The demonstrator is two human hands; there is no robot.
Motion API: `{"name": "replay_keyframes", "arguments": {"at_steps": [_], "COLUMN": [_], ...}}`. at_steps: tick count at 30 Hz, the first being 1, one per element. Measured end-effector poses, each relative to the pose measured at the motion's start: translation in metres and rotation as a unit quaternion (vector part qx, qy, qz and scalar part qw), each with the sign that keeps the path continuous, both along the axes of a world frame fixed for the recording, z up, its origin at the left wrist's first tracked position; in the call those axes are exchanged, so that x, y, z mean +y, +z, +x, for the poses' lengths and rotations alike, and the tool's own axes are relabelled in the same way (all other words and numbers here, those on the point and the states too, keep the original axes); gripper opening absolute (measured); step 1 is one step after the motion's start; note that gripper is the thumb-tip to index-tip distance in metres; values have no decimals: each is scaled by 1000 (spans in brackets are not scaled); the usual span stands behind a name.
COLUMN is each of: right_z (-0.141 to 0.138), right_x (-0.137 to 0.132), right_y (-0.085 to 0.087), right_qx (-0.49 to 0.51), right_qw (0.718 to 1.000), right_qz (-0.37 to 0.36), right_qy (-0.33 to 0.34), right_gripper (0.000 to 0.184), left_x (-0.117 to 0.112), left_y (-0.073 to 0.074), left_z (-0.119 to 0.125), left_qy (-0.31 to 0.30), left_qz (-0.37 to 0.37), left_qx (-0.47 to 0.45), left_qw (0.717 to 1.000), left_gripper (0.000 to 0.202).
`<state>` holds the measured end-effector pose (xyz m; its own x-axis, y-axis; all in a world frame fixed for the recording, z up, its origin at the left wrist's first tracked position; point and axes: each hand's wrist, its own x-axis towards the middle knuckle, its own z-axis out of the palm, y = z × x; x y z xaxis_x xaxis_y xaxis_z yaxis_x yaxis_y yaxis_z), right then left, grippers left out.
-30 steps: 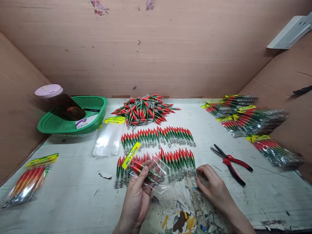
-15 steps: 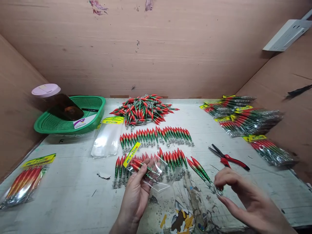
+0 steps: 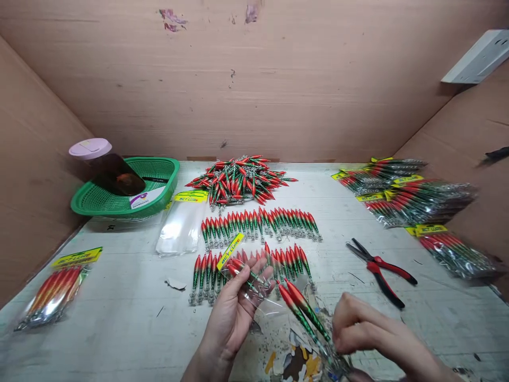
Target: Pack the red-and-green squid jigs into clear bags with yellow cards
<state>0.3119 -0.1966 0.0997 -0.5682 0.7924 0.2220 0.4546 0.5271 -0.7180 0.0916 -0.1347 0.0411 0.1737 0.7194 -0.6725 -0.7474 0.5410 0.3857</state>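
My left hand is closed on a clear plastic bag with a yellow header reading BCT LURE. Inside the bag lie red-and-green fishing lures, partly covered by my thumb. My right hand pinches two more red-and-green lures by their hooked ends, red tips pointing up and left, near the bag's lower edge. Behind the bag, a row of lures lies on the table, partly hidden by my left hand. Farther back is a second row, and beyond it a heaped pile of lures.
Red-handled pliers lie right of my hands. Filled lure packs are stacked at the right; another pack lies left. Flat empty bags rest beside a green basket holding a lidded bottle. Cardboard walls surround the table.
My right hand has moved left and toward me, bringing the two lures from beside the pliers to near the bag. My left hand still holds the bag; the view has shifted slightly.
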Motion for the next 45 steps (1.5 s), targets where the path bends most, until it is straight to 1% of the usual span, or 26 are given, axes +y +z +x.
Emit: {"name": "replay_keyframes", "arguments": {"at_steps": [5, 7, 11, 14, 17, 21, 23, 25, 28, 31, 34, 37, 39, 41, 42, 43, 45], "right_z": [-20, -27, -33, -34, -36, -39, -41, -42, -44, -45, -48, -55, -56, -47, -39, -28, -4], "right_x": [13, 16, 19, 20, 21, 17, 15, 14, 13, 13, 12, 11, 9, 10, 11, 12, 16], "right_y": [-12, -17, -24, -26, -29, -32, -34, -37, -43, -46, -47, -45, -44, -44, -45, -46, -53], "right_qx": [-47, -73, -124, -131, -104, -57, -52, -53, -36, -22, -21, -11, 14, 61, 77, 77, 21], "right_qw": [987, 978, 951, 940, 940, 950, 954, 952, 945, 943, 946, 944, 946, 951, 952, 950, 950], "right_qz": [146, 185, 269, 302, 307, 279, 266, 271, 285, 285, 282, 279, 271, 240, 220, 200, 155], "right_qy": [-46, -57, -86, -92, -107, -128, -125, -129, -158, -170, -162, -173, -177, -184, -201, -227, -271], "right_gripper": [24, 24, 29, 30, 31, 37, 34, 29, 23, 19, 20, 22, 23, 22, 22, 20, 14], "left_x": [-6, -9, -13, -15, -15, -15, -15, -16, -18, -21, -22, -22, -20, -17, -16, -14, -10], "left_y": [-1, -1, -1, 0, 0, -1, -2, -2, -2, -3, -1, 1, 2, 3, 3, 3, 3], "left_z": [1, 2, 2, 1, 0, 0, 0, 1, 2, 4, 7, 9, 10, 8, 6, 3, -3], "left_qy": [-7, -7, -32, -40, -50, -20, -9, -8, -16, -26, -19, -16, -15, 0, 8, 11, 3], "left_qz": [-10, 2, 50, 56, 62, 64, 57, 55, 56, 56, 46, 29, 13, -5, -12, -18, -23], "left_qx": [1, 3, -7, 0, -3, -14, -15, -16, -17, -22, -24, -19, -14, -8, -6, -5, -6], "left_qw": [1000, 1000, 998, 998, 997, 998, 998, 998, 998, 998, 998, 999, 1000, 1000, 1000, 1000, 1000], "left_gripper": [18, 18, 23, 31, 38, 35, 33, 35, 40, 41, 35, 24, 20, 20, 20, 21, 22]}}
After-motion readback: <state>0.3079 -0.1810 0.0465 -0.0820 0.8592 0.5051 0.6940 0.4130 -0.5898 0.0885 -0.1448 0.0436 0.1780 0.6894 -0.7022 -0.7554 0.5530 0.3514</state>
